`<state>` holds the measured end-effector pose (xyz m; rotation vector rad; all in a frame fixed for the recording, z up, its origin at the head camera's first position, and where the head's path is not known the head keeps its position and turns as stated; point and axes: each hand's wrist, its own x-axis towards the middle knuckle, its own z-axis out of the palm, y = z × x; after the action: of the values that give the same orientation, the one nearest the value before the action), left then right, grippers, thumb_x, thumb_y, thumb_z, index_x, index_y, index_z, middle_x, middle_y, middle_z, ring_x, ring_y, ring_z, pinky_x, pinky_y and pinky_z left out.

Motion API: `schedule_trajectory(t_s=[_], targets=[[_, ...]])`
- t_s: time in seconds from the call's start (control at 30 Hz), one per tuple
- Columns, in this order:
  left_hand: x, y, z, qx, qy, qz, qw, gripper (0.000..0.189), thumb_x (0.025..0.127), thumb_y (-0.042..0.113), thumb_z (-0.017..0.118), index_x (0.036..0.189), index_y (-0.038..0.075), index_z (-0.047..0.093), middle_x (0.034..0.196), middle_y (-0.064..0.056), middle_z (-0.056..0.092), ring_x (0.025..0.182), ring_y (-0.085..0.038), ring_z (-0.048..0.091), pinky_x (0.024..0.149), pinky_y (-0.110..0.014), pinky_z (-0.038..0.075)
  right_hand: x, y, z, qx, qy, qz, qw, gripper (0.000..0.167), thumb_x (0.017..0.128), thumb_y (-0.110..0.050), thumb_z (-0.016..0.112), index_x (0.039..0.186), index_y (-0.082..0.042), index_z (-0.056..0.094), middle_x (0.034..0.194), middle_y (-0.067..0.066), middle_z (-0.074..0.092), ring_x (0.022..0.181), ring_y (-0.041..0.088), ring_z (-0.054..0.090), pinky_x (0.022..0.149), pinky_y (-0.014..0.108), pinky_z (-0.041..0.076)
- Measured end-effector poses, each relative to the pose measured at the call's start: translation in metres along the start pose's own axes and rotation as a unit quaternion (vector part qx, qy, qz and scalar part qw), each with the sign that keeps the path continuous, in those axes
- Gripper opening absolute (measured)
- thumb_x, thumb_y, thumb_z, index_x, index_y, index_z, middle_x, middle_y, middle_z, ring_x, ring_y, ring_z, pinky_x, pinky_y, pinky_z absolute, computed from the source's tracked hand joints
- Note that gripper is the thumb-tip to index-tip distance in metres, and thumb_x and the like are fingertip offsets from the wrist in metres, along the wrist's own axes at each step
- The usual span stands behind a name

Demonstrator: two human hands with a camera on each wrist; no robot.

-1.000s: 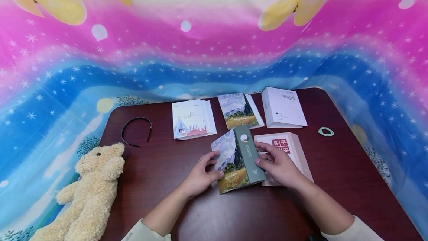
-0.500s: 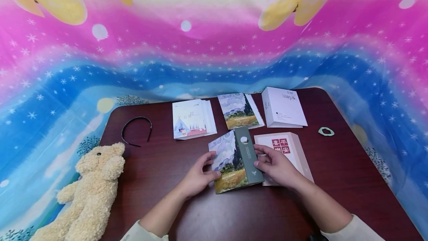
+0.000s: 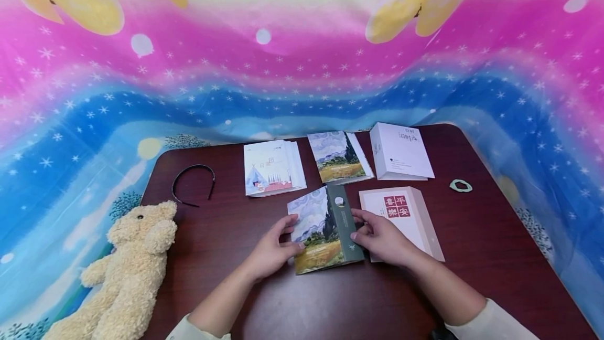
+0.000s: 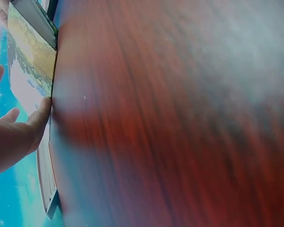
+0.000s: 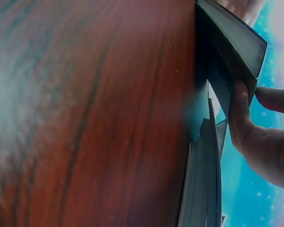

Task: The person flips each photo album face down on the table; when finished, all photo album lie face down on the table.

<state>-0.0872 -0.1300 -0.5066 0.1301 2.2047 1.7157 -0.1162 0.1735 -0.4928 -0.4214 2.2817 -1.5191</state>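
A folded cardboard cover (image 3: 313,235), printed with a landscape painting and a dark green spine panel, stands tilted near the table's middle. My right hand (image 3: 384,237) pinches its green edge, thumb on the panel and fingers behind; in the right wrist view, the cover (image 5: 236,42) shows a pale inside. My left hand (image 3: 271,251) rests at the opposite edge. In the left wrist view, one finger (image 4: 40,118) touches the corner of the cover (image 4: 35,56) near the tabletop, while the thumb looks apart from it. Beside my right hand lies a white box (image 3: 396,224) with red square characters.
Along the back are a booklet (image 3: 266,169) with a tent picture, a matching landscape booklet (image 3: 332,156) and a white folder (image 3: 403,153). A black headband (image 3: 193,168) and teddy bear (image 3: 137,261) lie left; a green hair tie (image 3: 460,186) lies right.
Both hands have shifted the landscape cover slightly left and toward me, away from the white box, whose red characters show more fully now. Everything else stays in place.
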Motion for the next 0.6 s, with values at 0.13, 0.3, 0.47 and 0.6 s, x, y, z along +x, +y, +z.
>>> schedule_trajectory(t_s=[0.13,0.3,0.47,0.6], targets=[[-0.003,0.001,-0.004,0.003,0.004,-0.004,1.0000,0.072,0.091,0.012,0.077,0.155,0.006,0.044,0.155,-0.019,0.047,0.140,-0.039,0.046,0.108,-0.052,0.047,0.002,0.001,0.004,-0.014,-0.004,0.004,0.9999,0.063,0.097,-0.003,0.068,0.152,0.010,0.040,0.133,0.024,0.062,0.091,0.017,0.070,0.074,0.027,0.059],[-0.006,0.001,-0.008,0.016,0.007,-0.011,0.9998,0.072,0.091,0.014,0.077,0.155,0.007,0.044,0.155,-0.016,0.048,0.141,-0.038,0.045,0.109,-0.053,0.046,0.005,0.002,0.007,-0.027,-0.019,0.018,0.9993,0.065,0.098,-0.005,0.068,0.154,0.007,0.038,0.130,0.020,0.064,0.087,0.016,0.069,0.063,0.030,0.058],[-0.009,-0.002,-0.013,0.026,0.009,-0.016,0.9995,0.073,0.091,0.015,0.078,0.156,0.008,0.044,0.154,-0.015,0.049,0.141,-0.038,0.045,0.109,-0.053,0.046,0.007,0.001,0.010,-0.044,-0.034,0.019,0.9982,0.068,0.097,-0.007,0.069,0.155,0.007,0.037,0.129,0.017,0.064,0.086,0.017,0.068,0.064,0.028,0.055],[-0.010,-0.003,-0.016,0.029,0.017,-0.017,0.9993,0.072,0.091,0.016,0.078,0.155,0.008,0.045,0.154,-0.015,0.050,0.140,-0.038,0.047,0.108,-0.053,0.047,0.009,0.001,0.013,-0.063,-0.038,0.016,0.9971,0.069,0.096,-0.008,0.070,0.155,0.007,0.038,0.126,0.015,0.065,0.085,0.015,0.067,0.069,0.026,0.054]])
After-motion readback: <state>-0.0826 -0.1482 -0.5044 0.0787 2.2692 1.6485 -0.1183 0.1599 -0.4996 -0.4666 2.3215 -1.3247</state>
